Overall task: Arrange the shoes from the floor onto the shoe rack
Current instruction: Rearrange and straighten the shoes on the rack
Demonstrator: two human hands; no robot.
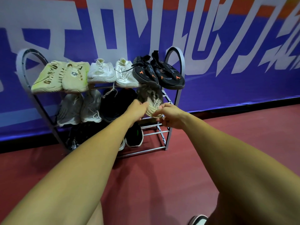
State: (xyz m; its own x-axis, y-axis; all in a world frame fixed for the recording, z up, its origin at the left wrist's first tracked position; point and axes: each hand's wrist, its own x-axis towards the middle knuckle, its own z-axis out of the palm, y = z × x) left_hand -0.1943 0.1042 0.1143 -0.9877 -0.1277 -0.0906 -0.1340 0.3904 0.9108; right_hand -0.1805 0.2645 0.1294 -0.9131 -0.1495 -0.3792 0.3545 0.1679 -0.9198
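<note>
Both hands hold the beige shoe (152, 101) at the right end of the shoe rack's (154, 132) middle shelf. The left hand (136, 111) has its fingers curled on the shoe's near side, and the right hand (172, 117) pinches the sole. The shoe looks tilted over the front rail, so released now it could slide to the floor. Lifting it could also knock the overhanging black shoes (159, 73).

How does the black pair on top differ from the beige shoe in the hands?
The black pair is dark with orange marks; the beige shoe is pale. The black pair lies untouched on the top shelf; left hand and right hand hold the beige shoe at the middle shelf. Both are at the right end.
</note>
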